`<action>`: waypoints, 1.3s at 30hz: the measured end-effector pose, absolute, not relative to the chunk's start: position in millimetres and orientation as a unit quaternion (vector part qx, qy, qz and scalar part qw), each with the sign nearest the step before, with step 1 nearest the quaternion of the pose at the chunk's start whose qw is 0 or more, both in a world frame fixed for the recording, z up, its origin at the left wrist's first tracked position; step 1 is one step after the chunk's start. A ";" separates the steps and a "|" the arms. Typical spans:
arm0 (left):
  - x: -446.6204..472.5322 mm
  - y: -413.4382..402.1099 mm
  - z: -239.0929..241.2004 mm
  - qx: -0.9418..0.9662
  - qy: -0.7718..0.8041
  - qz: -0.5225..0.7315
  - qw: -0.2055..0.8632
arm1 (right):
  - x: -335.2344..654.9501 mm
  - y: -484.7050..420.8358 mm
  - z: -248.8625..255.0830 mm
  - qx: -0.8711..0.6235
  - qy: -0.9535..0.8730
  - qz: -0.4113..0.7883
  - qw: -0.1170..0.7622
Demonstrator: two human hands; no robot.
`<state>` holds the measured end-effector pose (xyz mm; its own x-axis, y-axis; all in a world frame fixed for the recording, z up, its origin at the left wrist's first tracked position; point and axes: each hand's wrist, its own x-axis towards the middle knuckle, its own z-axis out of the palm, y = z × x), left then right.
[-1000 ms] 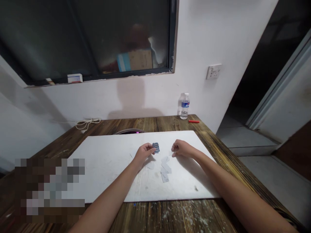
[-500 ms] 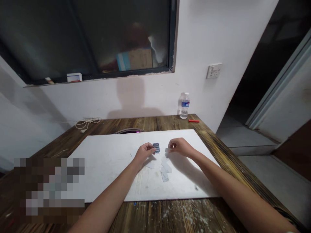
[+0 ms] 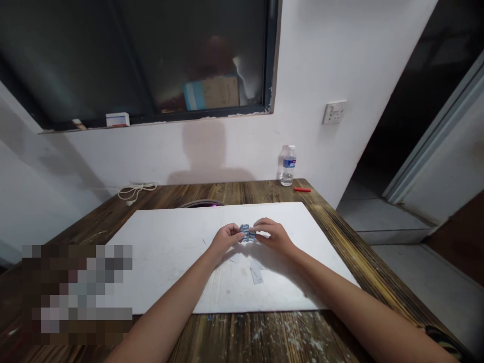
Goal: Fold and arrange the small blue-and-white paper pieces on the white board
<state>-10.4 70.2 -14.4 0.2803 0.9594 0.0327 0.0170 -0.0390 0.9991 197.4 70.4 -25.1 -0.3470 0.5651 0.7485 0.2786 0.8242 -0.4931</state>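
Between the thumb and fingers of my left hand (image 3: 223,243) is a small stack of blue-and-white patterned cards (image 3: 245,231). My right hand (image 3: 278,239) has come up to the right side of this stack, and its thumb and fingertips pinch a small blue-patterned card (image 3: 252,234) at the edge. Whether that card is separate from the stack I cannot tell. Below the hands, several thin greyish slips (image 3: 256,275) lie loosely on the white board (image 3: 162,262), some in the shadow of my right hand.
The board rests on a dark wooden table (image 3: 242,335). At the back stand a water bottle (image 3: 288,166) and a red stick-like object (image 3: 302,190). A white cord (image 3: 136,189) lies back left. A dark round-rimmed object (image 3: 200,203) shows behind the board.
My right hand has moved left from over the slips to the stack; the greyish slip it held is no longer visible in it. My left hand has stayed almost still.
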 end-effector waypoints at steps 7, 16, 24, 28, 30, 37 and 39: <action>-10.3 70.1 -15.8 0.583 0.407 0.426 0.559 | 199.5 63.5 -22.9 -0.235 -0.814 0.134 0.514; -7.7 71.1 -16.5 0.582 0.428 0.425 0.546 | 193.6 68.2 -33.8 -0.324 -0.682 0.330 0.567; -8.2 71.3 -19.0 0.578 0.455 0.432 0.522 | 192.7 68.2 -28.8 -0.364 -0.583 0.467 0.557; -8.5 69.4 -17.3 0.604 0.439 0.412 0.522 | 191.2 65.4 -26.4 -0.362 -0.600 0.467 0.540; -8.5 68.2 -16.2 0.617 0.431 0.395 0.527 | 189.7 63.7 -27.0 -0.372 -0.591 0.487 0.525; -9.3 68.1 -17.2 0.624 0.425 0.386 0.530 | 186.1 60.6 -28.2 -0.369 -0.595 0.505 0.504; -9.1 67.9 -17.3 0.619 0.424 0.393 0.532 | 187.7 62.8 -29.4 -0.366 -0.607 0.495 0.503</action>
<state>-9.1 67.9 -17.3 0.3315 0.9428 0.0361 0.1062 -0.0753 0.9915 187.7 62.8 -29.4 -0.2271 0.9415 0.2490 -0.0534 0.2432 -0.9685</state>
